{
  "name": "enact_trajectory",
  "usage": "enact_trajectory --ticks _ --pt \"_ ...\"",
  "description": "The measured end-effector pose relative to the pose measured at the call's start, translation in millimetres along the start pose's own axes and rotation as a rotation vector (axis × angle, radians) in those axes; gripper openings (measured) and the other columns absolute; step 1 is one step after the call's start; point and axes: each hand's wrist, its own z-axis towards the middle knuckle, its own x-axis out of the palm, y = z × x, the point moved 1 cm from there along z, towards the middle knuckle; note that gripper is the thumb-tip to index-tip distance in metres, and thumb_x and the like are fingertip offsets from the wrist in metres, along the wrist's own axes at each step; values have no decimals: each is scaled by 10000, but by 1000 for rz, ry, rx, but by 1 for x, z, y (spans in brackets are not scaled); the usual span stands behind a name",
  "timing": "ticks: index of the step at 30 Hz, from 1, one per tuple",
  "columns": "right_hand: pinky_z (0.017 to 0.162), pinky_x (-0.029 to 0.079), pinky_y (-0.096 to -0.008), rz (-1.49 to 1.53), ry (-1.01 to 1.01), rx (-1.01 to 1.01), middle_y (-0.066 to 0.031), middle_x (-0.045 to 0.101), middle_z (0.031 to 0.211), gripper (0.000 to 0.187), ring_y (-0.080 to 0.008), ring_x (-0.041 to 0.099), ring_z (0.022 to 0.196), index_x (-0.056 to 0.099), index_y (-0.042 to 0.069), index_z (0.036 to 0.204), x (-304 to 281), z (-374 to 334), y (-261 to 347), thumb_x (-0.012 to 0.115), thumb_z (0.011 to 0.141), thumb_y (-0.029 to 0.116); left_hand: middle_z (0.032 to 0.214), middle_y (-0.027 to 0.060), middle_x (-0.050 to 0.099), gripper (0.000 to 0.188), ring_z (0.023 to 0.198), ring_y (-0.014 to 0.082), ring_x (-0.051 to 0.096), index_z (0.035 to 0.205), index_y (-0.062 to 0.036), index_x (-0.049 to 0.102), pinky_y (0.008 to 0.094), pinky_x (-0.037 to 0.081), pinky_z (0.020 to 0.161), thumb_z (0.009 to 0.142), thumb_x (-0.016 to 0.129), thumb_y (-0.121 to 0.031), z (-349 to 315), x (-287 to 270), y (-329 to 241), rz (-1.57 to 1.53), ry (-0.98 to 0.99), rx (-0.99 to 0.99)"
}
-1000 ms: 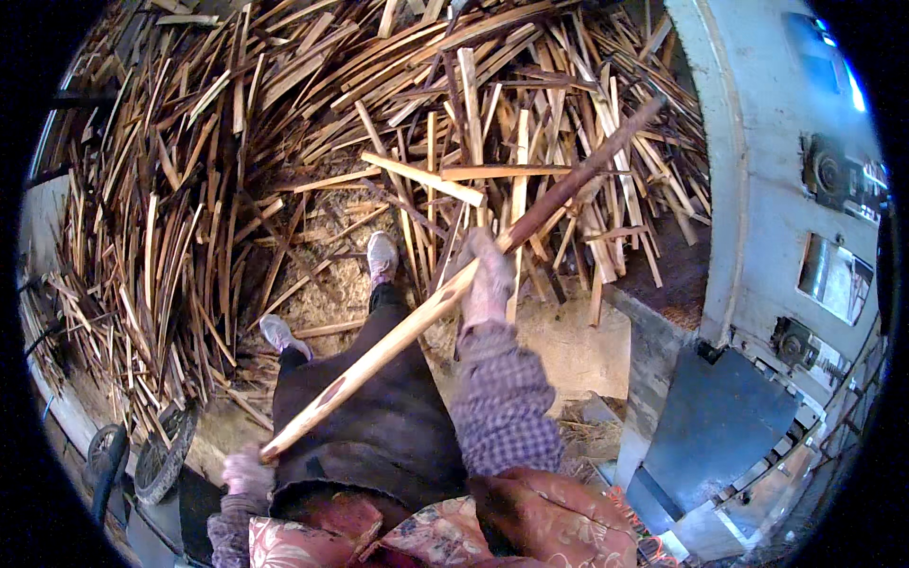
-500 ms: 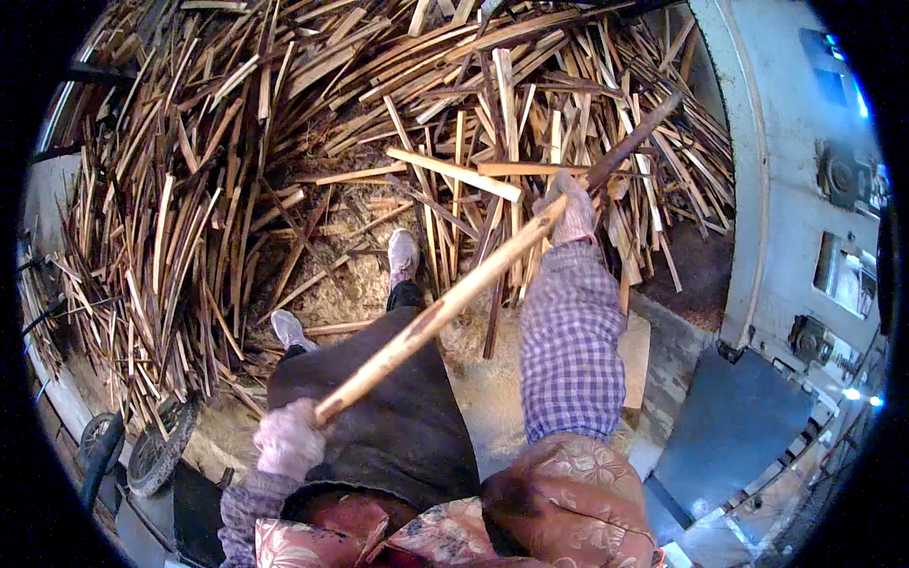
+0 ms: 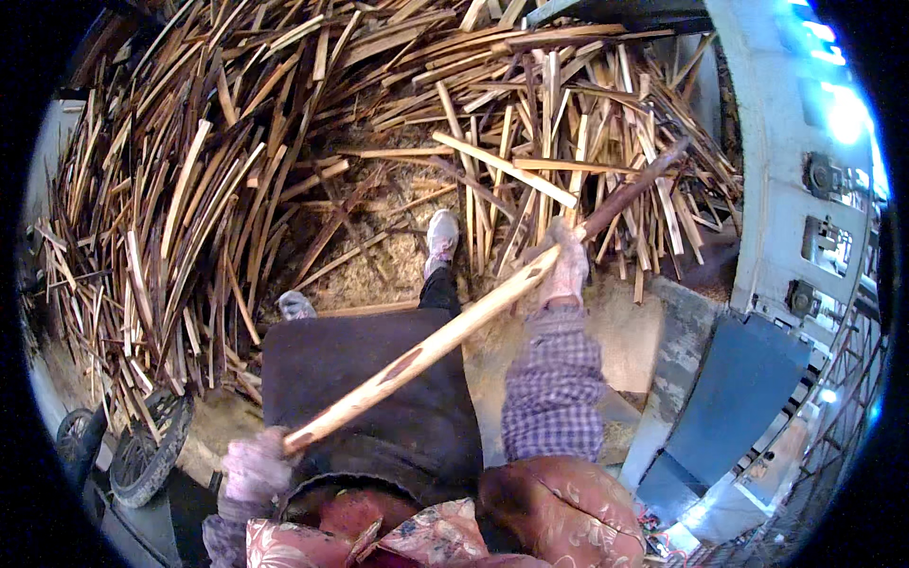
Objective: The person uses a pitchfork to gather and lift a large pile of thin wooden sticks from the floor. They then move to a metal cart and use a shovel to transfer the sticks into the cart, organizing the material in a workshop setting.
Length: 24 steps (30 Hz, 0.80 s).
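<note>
While our left hand wraps the lower, pale end of a pole, which slants up across our dark apron, our right hand clasps it farther up, left of a grey machine.

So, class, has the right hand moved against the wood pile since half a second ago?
Yes: the right hand, gripping the stick, has come back toward the person and leftward, against the pale plank just beyond it.
</note>
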Motion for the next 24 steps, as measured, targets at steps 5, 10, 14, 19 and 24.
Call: enact_trajectory --ticks 5,10,14,19,24 --pt "372 452 -314 160 -34 146 -27 493 602 189 -171 489 413 528 85 760 8 -25 -30 672 747 205 745 121 609 357 712 335 602 915 -134 590 445 459 614 700 658 -410 6 4 43 41 141 -227" --pt "426 473 -323 -40 -104 285 -30 526 660 216 -187 531 502 552 55 787 15 24 -4 672 741 229 803 144 616 399 744 341 602 877 -132 592 436 478 633 669 661 -465 37 0 -16 119 92 -388" --pt "442 490 -327 -47 -87 300 -39 533 638 222 -187 523 469 564 38 823 17 97 12 662 740 219 808 153 613 505 752 333 606 964 -118 543 429 487 640 645 661 -492 70 2 -59 126 224 -435" --pt "428 472 -315 -14 121 249 -36 507 600 182 -169 507 459 557 49 799 18 113 40 665 724 175 806 101 635 277 798 280 621 926 -183 651 412 474 691 719 651 -367 79 -24 -119 144 288 -508" --pt "538 455 -334 -15 76 93 -23 499 588 229 -185 485 492 513 113 696 7 176 65 649 748 289 812 90 644 283 774 280 625 925 -163 639 414 473 673 700 656 -334 67 -25 -108 124 268 -353"
